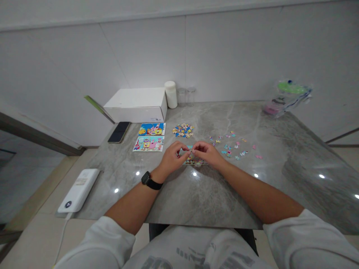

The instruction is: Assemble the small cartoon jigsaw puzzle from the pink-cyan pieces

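Both hands meet over a partly assembled puzzle [193,160] near the middle of the grey table. My left hand [174,156], with a black watch on the wrist, has its thumb and index finger pinched together at the puzzle's top. Opposite it, my right hand [208,153] pinches too, its fingertips almost touching the left ones. Whatever lies between the fingertips is too small to make out. Loose puzzle pieces [227,147] are scattered to the right, and a denser pile of pieces [183,130] lies behind the hands. Two colourful picture cards [148,144] lie to the left.
At the back left stand a white box [136,104], a white bottle [171,95] and two clear jars [186,97]. A phone [119,132] and a white power bank [79,190] with a cable are on the left. A plastic bag [287,98] sits at the back right.
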### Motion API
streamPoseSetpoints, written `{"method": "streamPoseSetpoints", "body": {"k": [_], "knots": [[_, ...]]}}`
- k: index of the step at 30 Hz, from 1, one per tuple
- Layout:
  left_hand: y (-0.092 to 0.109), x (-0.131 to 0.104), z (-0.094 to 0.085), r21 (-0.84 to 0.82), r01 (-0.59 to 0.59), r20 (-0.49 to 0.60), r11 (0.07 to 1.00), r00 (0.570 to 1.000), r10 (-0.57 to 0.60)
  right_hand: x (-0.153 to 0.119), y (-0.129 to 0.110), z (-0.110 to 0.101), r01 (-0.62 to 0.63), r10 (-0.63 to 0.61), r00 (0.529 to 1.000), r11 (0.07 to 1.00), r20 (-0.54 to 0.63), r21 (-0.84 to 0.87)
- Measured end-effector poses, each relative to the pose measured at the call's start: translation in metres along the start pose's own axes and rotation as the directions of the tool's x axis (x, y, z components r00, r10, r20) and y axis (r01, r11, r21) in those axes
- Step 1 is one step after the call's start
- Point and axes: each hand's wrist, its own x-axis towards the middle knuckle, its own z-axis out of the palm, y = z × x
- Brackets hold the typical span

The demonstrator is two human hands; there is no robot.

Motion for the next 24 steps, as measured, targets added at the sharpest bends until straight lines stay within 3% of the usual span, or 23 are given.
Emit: {"method": "streamPoseSetpoints", "body": {"k": [8, 16, 24], "knots": [[0.002, 0.0, 0.001, -0.014, -0.013, -0.005, 1.0, 1.0, 0.013, -0.003, -0.005, 0.003, -0.07, 0.071, 0.997, 0.995, -0.011, 0.067], [0.0, 0.002, 0.001, -0.062, 0.1, 0.027, 0.993, 0.995, -0.098, -0.001, -0.005, 0.002, 0.028, -0.032, 0.997, 0.998, -0.072, -0.055], [-0.001, 0.003, 0.001, -0.063, 0.131, 0.06, 0.989, 0.99, -0.127, 0.001, 0.007, 0.002, 0.093, -0.103, 0.991, 0.989, -0.089, -0.114]]}}
